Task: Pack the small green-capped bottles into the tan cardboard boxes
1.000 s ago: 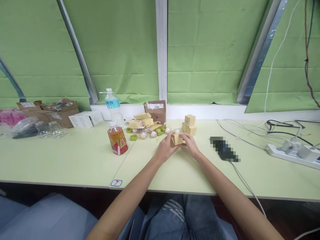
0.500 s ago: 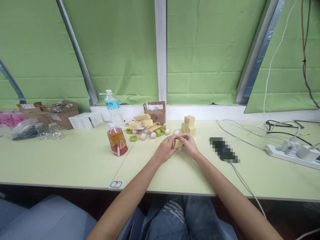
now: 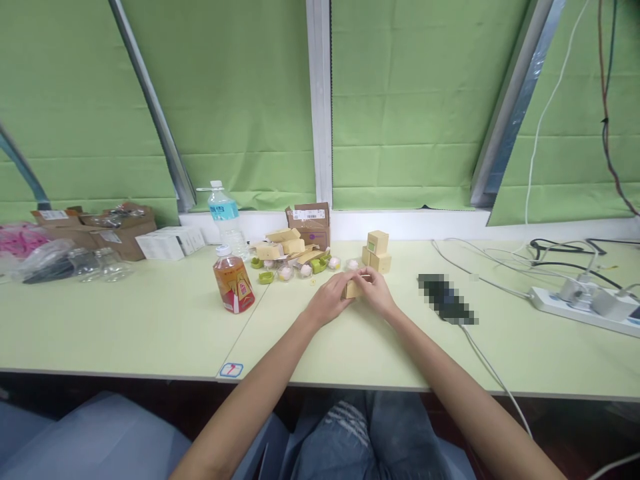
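Both hands meet around a small tan cardboard box (image 3: 353, 289) on the table. My left hand (image 3: 327, 300) grips its left side, and my right hand (image 3: 376, 291) has its fingers on the upper right of it. Parts of the box are hidden behind the fingers. Just beyond the hands, several small pink-and-white round items (image 3: 305, 271) in clear wrap lie in a row with green plastic pieces (image 3: 267, 277). A small stack of similar tan boxes (image 3: 379, 252) stands behind my right hand.
Flattened tan boxes (image 3: 283, 243) are heaped before an open brown carton (image 3: 310, 225). An orange drink bottle (image 3: 235, 281) and a water bottle (image 3: 226, 220) stand left. A pixelated dark device (image 3: 447, 298) with a cable and a white power strip (image 3: 585, 310) lie right.
The fingers of my right hand have shifted slightly over the top of the small box, which stays between both hands. The view has moved a little.
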The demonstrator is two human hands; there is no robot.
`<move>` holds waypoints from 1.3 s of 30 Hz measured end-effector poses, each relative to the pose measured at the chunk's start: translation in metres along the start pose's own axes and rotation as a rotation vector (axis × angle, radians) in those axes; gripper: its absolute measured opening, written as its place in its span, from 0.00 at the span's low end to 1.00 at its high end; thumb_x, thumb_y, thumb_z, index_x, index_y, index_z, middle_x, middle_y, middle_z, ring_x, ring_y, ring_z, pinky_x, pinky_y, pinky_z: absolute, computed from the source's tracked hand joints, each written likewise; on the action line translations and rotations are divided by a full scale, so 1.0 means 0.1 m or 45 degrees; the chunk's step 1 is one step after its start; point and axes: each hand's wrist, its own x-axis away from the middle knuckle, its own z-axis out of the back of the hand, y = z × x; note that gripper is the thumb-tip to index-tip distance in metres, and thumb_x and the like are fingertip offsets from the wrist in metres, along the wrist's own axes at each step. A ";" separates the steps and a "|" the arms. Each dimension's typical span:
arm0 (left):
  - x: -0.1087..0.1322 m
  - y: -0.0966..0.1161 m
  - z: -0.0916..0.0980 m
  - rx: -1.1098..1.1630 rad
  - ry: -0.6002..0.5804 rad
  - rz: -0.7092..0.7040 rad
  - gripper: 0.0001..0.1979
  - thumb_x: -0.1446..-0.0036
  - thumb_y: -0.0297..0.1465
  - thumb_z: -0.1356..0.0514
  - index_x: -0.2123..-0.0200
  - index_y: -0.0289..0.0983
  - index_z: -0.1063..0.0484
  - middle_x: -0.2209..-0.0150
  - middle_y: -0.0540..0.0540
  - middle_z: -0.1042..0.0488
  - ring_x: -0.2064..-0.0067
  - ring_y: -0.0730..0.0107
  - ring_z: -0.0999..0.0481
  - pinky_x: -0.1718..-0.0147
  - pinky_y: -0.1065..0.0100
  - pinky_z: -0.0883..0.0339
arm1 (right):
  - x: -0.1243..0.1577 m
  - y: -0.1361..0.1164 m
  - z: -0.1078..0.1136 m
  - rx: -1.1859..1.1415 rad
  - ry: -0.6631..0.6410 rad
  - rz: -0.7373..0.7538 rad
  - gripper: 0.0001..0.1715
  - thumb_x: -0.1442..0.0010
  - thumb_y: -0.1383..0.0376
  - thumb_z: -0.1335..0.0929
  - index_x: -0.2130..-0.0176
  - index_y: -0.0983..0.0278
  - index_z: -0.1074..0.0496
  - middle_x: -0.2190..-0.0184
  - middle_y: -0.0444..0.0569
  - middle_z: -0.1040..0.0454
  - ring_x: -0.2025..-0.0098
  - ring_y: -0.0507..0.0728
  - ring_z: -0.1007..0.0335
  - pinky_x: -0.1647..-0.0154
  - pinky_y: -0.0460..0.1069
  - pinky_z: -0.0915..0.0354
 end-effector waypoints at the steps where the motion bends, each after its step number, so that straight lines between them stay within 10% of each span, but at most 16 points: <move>1: 0.00 0.00 0.00 0.002 -0.002 -0.011 0.30 0.40 0.30 0.34 0.36 0.45 0.39 0.38 0.41 0.29 0.35 0.54 0.31 0.36 0.48 0.35 | 0.00 0.00 0.00 0.044 -0.004 0.049 0.29 0.47 0.38 0.28 0.67 0.61 0.28 0.65 0.48 0.23 0.60 0.60 0.28 0.56 0.53 0.32; 12: 0.01 0.16 0.03 0.212 0.056 0.073 0.29 0.42 0.34 0.32 0.39 0.44 0.35 0.38 0.42 0.28 0.36 0.55 0.30 0.35 0.50 0.36 | 0.03 -0.02 -0.02 0.131 0.109 0.063 0.28 0.47 0.40 0.27 0.70 0.61 0.30 0.69 0.47 0.25 0.65 0.58 0.31 0.60 0.52 0.34; 17: -0.06 0.11 -0.12 0.561 0.239 0.388 0.25 0.47 0.38 0.28 0.50 0.40 0.32 0.48 0.41 0.24 0.46 0.58 0.23 0.46 0.56 0.27 | 0.04 -0.06 -0.03 0.079 0.127 0.054 0.26 0.43 0.42 0.29 0.62 0.60 0.27 0.61 0.51 0.22 0.57 0.61 0.27 0.58 0.53 0.31; 28: -0.07 -0.06 -0.02 0.600 0.239 0.544 0.21 0.42 0.45 0.33 0.53 0.37 0.21 0.52 0.41 0.22 0.50 0.59 0.25 0.55 0.63 0.27 | 0.01 -0.13 0.31 0.281 -0.486 0.063 0.31 0.50 0.55 0.22 0.47 0.57 0.25 0.46 0.50 0.24 0.55 0.60 0.25 0.55 0.54 0.29; 33: -0.05 -0.05 -0.06 0.449 0.142 0.522 0.28 0.35 0.47 0.41 0.38 0.39 0.30 0.47 0.40 0.24 0.55 0.63 0.24 0.55 0.62 0.28 | -0.04 -0.13 0.44 0.790 -0.165 0.062 0.24 0.50 0.56 0.22 0.54 0.58 0.24 0.62 0.49 0.21 0.61 0.62 0.25 0.59 0.55 0.34; 39: -0.05 -0.06 -0.12 0.309 0.100 0.556 0.22 0.34 0.45 0.43 0.46 0.35 0.28 0.51 0.40 0.25 0.62 0.67 0.25 0.59 0.63 0.28 | -0.06 -0.19 0.65 1.428 0.248 -0.302 0.26 0.42 0.52 0.27 0.48 0.59 0.31 0.53 0.55 0.26 0.54 0.64 0.26 0.61 0.53 0.37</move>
